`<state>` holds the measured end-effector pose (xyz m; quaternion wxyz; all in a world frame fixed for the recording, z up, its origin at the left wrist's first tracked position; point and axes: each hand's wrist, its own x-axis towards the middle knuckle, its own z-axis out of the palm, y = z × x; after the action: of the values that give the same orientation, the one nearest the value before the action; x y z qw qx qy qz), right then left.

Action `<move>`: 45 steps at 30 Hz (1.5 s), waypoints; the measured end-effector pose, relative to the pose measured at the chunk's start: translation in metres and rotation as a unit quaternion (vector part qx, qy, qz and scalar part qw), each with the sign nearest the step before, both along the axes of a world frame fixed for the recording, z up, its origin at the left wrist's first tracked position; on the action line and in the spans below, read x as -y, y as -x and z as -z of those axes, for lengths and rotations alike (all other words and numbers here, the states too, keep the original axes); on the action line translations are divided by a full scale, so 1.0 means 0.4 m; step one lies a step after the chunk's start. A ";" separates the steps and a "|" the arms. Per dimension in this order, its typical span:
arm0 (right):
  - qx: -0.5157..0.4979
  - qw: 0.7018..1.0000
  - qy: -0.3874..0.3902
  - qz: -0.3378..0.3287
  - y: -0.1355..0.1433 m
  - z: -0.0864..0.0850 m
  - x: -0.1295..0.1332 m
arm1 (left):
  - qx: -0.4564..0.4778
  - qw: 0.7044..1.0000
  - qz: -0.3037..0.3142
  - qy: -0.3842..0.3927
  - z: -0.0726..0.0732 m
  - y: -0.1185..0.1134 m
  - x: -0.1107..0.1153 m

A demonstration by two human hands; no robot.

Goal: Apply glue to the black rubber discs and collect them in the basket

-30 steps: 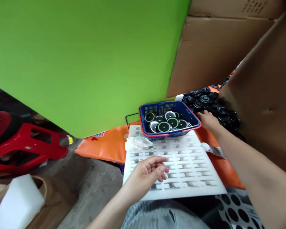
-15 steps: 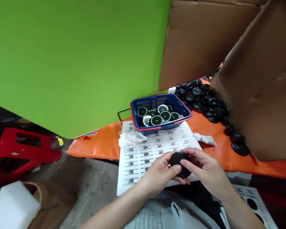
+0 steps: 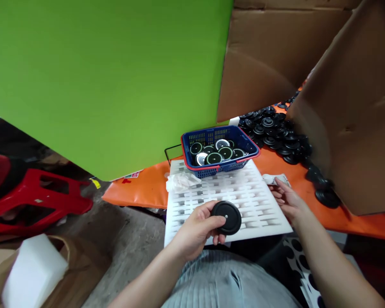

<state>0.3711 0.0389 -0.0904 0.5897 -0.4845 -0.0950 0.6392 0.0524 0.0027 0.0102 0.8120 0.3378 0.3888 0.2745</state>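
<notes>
Left hand (image 3: 197, 226) pinches the disc (image 3: 230, 218) solo now; right hand (image 3: 288, 203) moved to the tube (image 3: 269, 179), 2 o'clock, can't tell if gripping.

The right hand (image 3: 291, 204) has moved from the black disc (image 3: 231, 217) to the white tube (image 3: 270, 179).

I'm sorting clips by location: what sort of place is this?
Probably a workshop or small factory: black discs lie heaped on an orange surface, the left hand holds a disc, and a blue basket holds round parts.
</notes>
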 end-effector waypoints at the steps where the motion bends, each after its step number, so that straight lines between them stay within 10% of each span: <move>1: -0.009 1.000 -0.008 0.001 -0.002 -0.008 -0.008 | -0.004 1.000 0.000 -0.005 -0.002 0.004 0.002; 12: 0.049 0.986 -0.157 0.007 0.131 -0.224 0.137 | -0.040 0.998 0.040 -0.027 -0.003 0.022 -0.006; 22: 0.502 0.777 -0.342 -0.162 0.290 -0.260 0.191 | -0.051 0.995 0.079 -0.040 -0.019 0.034 -0.004; 45: 0.531 0.736 -0.365 -0.207 0.321 -0.275 0.193 | -0.063 0.991 0.104 -0.055 -0.023 0.031 0.001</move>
<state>0.2427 -0.0383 0.0195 0.4283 -0.4611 -0.7169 0.3000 0.0401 0.0025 0.0195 0.7900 0.4376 0.3864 0.1873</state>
